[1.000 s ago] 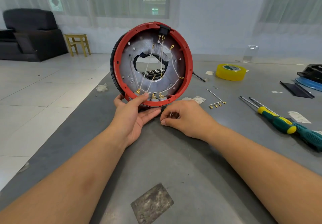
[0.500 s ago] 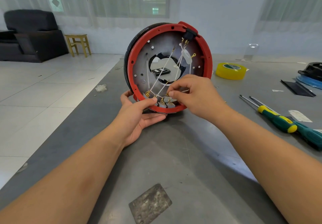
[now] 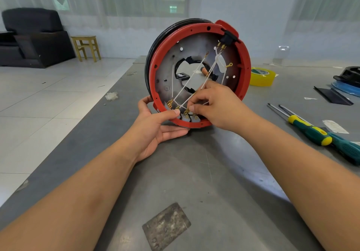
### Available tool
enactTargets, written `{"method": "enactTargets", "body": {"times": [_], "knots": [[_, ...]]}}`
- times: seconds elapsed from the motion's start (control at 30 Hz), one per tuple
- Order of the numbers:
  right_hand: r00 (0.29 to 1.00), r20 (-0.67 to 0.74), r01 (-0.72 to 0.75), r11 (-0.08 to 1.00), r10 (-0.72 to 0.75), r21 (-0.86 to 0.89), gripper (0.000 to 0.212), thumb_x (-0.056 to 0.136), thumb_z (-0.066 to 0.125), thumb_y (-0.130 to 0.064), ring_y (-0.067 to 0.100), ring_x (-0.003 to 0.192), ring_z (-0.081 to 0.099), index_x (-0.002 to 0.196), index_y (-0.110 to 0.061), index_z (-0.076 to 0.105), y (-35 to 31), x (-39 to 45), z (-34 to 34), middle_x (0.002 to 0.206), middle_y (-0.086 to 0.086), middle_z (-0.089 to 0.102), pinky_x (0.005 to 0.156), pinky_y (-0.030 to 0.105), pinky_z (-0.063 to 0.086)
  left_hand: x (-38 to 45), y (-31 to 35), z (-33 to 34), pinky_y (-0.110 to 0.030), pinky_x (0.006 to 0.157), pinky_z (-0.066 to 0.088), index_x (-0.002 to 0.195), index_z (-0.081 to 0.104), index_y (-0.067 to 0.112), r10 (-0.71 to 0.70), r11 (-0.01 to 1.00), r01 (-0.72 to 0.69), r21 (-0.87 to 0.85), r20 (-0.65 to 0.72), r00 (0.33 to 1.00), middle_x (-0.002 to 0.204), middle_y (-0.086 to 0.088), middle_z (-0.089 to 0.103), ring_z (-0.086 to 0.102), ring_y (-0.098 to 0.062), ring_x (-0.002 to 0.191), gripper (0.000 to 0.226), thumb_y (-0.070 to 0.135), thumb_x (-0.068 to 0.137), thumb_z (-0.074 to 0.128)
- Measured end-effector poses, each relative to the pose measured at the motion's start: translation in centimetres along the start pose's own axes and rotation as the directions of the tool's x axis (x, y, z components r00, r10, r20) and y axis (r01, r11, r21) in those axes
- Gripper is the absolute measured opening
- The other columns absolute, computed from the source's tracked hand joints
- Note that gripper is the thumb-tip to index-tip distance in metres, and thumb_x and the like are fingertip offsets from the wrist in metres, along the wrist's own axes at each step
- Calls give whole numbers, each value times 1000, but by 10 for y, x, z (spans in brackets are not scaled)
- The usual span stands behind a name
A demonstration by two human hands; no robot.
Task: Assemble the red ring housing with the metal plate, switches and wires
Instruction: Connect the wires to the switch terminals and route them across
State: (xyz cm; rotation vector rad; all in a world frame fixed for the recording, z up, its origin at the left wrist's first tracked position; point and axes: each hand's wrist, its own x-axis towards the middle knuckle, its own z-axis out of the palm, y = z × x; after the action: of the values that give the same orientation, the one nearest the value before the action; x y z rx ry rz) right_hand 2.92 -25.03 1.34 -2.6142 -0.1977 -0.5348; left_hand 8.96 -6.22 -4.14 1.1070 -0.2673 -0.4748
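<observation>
- Since a second ago, the right hand [image 3: 216, 107] has left the tabletop and reached inside the red ring housing [image 3: 244, 69], which now stands tipped further toward the right.
- At far left, a dark armchair [image 3: 32, 36] and a small wooden stool [image 3: 86, 47] stand on the tiled floor, well away from the work.
- Left of centre, the left hand [image 3: 155, 126] props the housing on edge on the grey table [image 3: 194, 172]: thumb pressed on the lower inner rim, fingers curled beneath and behind it.
- At centre, the metal plate [image 3: 167, 69] already sits inside the ring, white wires [image 3: 187, 84] crossing its face from a black switch [image 3: 228, 37] at the top to brass terminals [image 3: 170, 103] at the bottom.
- Just right of centre, the right hand's fingertips are pinched narrow on a wire end among those lower terminals; which connector it holds cannot be told.
- Two ring-lug wire ends hang unfastened near the plate's upper part, so wiring appears well along but unfinished.
- At right, a yellow tape roll [image 3: 262, 76] lies behind the housing and screwdrivers [image 3: 319, 133] rest untouched nearby.
</observation>
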Motion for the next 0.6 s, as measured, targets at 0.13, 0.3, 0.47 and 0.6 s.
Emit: {"method": "enactTargets", "body": {"times": [0.13, 0.3, 0.47, 0.6], "knots": [[1000, 4, -7, 1000, 7, 3, 10, 94, 73, -23, 19, 104, 59, 101, -22, 79, 0, 0, 0, 110, 6, 58, 91, 32, 49, 0, 0, 0, -52, 72, 65, 137, 34, 37, -5, 1000, 5, 6, 2, 1000, 130, -26, 64, 74, -55, 93, 75, -6, 90, 74], [1000, 23, -10, 1000, 10, -27, 12, 94, 72, -22, 16, 98, 56, 103, -22, 79, 1, 0, 1, 109, 5, 55, 78, 18, 39, -1, -1, 1, -53, 73, 65, 132, 36, 36, 1, 1000, -1, 14, 8, 1000, 131, -25, 62, 74, -56, 93, 70, -6, 91, 73], [999, 35, -16, 999, 17, -31, 9, 94, 72, -24, 14, 98, 56, 99, -23, 79, 0, 0, 1, 110, 4, 54, 80, 19, 40, -2, 1, 3, -53, 72, 65, 134, 35, 36, -3, 1000, 3, 16, 8, 1000, 132, -23, 61, 75, -54, 93, 71, -7, 91, 73], [999, 33, -13, 999, 15, -52, 7, 93, 73, -25, 13, 95, 56, 96, -25, 79, 0, 0, 2, 110, 4, 54, 75, 9, 39, -4, 1, 4, -52, 72, 65, 129, 37, 38, 3, 1000, -3, 27, 8, 1000, 132, -22, 61, 75, -53, 92, 69, -7, 91, 73]]}}
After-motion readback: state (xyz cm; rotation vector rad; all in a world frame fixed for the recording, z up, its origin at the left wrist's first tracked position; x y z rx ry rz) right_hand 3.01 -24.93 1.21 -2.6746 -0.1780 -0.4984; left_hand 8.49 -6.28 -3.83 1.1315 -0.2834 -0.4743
